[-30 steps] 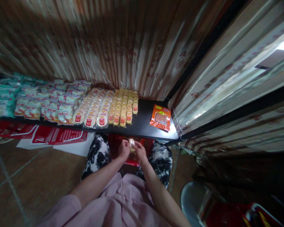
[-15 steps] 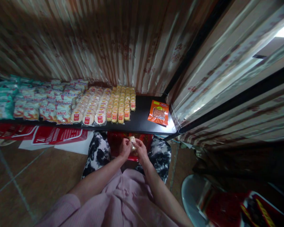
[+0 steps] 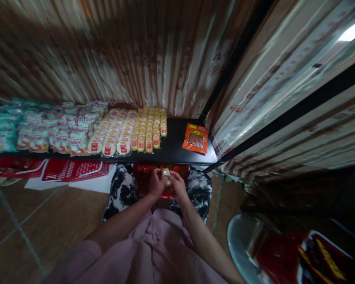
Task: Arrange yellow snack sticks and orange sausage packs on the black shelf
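Between my knees, a small wrapped snack point(image 3: 166, 173) with a pale, shiny wrapper is pinched in both hands. My left hand point(image 3: 157, 183) has its fingers closed on the left side of it, and my right hand point(image 3: 176, 184) grips the right side. Underneath lies a red bag or package point(image 3: 143, 175), partly covered by my hands. Just ahead, on a black shelf point(image 3: 174, 146), stand rows of small yellow wrapped snacks point(image 3: 148, 142) with red labels. Left of these are rows of round white wrapped crackers point(image 3: 109, 146).
An orange snack packet point(image 3: 195, 138) lies at the shelf's right end. White bags point(image 3: 78, 140) and teal bags point(image 3: 2, 136) fill its left. Red printed baskets or sheets point(image 3: 73, 170) hang below. A dark pole point(image 3: 284, 122) slants at right, above a grey tub point(image 3: 239, 236).
The snack has turned slightly in my fingers, still held by both hands. The view has shifted a little; the things on the shelf look the same.
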